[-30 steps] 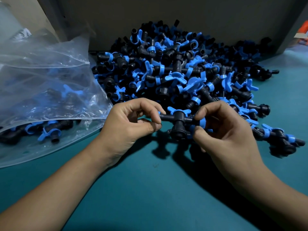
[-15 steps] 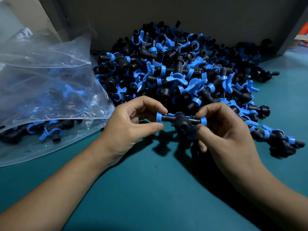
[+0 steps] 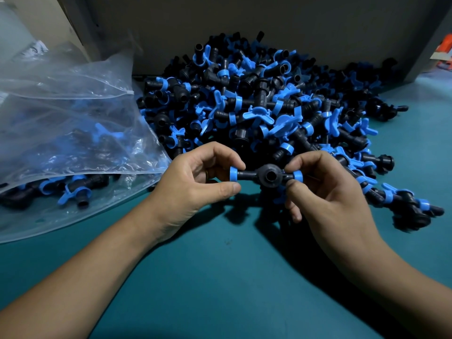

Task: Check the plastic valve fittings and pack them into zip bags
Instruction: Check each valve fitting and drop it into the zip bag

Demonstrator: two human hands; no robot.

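A black valve fitting (image 3: 267, 176) with a blue ring at each end hangs level above the table, its open middle port facing me. My left hand (image 3: 195, 184) pinches its left end between thumb and forefinger. My right hand (image 3: 325, 192) pinches the right end the same way. Behind them rises a large pile of black and blue valve fittings (image 3: 269, 101). To the left lies a clear zip bag (image 3: 73, 133) with several fittings inside.
The teal table top (image 3: 220, 277) spreads out in front of me. A grey wall (image 3: 244, 20) backs the pile. A few loose fittings (image 3: 411, 204) lie at the right edge of the pile. Something orange (image 3: 444, 52) shows at the far right.
Both hands have turned the fitting about its long axis: its blue butterfly handle has gone from the top and the open port now faces me. The fitting rose slightly.
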